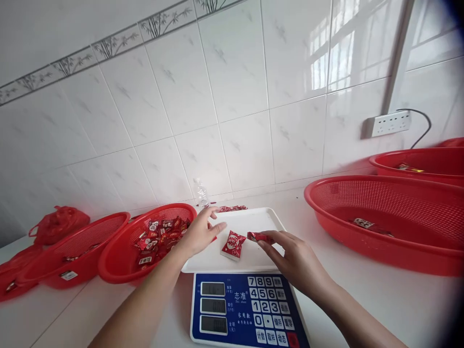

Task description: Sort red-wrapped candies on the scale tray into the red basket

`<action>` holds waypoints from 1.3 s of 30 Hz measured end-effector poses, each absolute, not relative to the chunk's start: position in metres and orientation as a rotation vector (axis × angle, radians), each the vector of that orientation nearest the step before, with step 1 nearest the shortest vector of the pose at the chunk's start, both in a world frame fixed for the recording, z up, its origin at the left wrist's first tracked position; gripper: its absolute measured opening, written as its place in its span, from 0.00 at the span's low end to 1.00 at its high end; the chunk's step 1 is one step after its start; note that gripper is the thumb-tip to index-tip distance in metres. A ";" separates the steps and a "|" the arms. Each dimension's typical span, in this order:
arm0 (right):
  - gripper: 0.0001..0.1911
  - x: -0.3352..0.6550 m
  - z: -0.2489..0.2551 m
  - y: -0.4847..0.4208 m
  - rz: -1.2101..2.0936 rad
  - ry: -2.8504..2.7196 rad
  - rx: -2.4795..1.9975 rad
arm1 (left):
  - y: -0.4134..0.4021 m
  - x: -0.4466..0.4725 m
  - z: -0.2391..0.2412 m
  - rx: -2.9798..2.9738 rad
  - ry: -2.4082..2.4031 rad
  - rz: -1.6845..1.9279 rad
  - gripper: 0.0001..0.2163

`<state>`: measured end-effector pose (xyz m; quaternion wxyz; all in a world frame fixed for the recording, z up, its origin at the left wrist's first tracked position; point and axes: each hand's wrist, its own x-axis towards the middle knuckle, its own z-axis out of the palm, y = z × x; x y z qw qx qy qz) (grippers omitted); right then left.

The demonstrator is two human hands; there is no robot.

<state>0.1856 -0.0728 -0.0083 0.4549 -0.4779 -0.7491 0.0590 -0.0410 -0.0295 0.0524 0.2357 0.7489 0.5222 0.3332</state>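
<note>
My right hand (pixel 290 253) pinches a small red wrapped packet (pixel 256 237) between thumb and fingers, over the right side of the white scale tray (pixel 203 263). On the tray lies another red packet (pixel 233 245) with white print, just left of the held one. My left hand (pixel 201 231) hovers at the tray's left side, its thumb and forefinger apart. A bit of red shows beneath that hand, mostly hidden. In front of the tray is the blue keypad panel (pixel 242 309) of the scale, its displays too faint to read.
Left of the tray, a red basket (pixel 119 261) holds many red packets. Beyond it stand another red basket (pixel 47 270) and a red plastic bag (pixel 60 224). A large red basket (pixel 362 186) sits at right, with one more behind. Clear plastic (pixel 201 192) lies by the tiled wall.
</note>
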 end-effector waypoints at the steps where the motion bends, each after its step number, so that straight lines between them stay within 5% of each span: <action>1: 0.14 0.185 -0.009 -0.073 0.142 -1.845 -1.181 | -0.030 -0.039 0.053 1.977 1.391 1.042 0.19; 11: 0.12 0.179 -0.011 -0.076 0.121 -1.870 -1.167 | -0.056 -0.017 0.051 1.246 0.804 1.295 0.19; 39: 0.14 0.175 0.000 -0.091 0.721 -1.819 -0.934 | -0.080 -0.003 0.038 1.932 0.920 1.005 0.22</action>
